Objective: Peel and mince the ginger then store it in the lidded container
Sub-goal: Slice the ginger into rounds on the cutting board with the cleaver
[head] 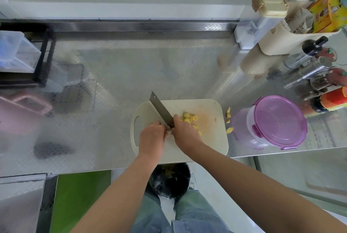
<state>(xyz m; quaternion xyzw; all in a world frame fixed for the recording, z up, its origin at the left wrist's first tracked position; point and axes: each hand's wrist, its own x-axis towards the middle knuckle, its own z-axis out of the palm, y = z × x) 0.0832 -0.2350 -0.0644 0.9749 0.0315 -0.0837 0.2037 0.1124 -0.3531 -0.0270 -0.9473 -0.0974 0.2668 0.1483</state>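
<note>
A cream cutting board [210, 139] lies at the counter's front edge. My right hand [185, 131] grips the handle of a cleaver [161, 109], whose blade runs up and to the left over the board. My left hand [151, 136] pinches a small ginger piece [169, 131] right against the blade. Yellow ginger slices [189, 117] lie in a heap just right of the blade. Several ginger pieces [228, 114] sit off the board's right edge. The clear container with its purple lid [277, 122] stands closed to the right.
Spice bottles, a shaker [308, 72] and a red-labelled jar [334, 99] crowd the right side. A cream holder [287, 41] and a lidded box stand at the back right. A black rack [43, 54] is at the left. Below the counter edge stands a black bin [170, 180] with peelings.
</note>
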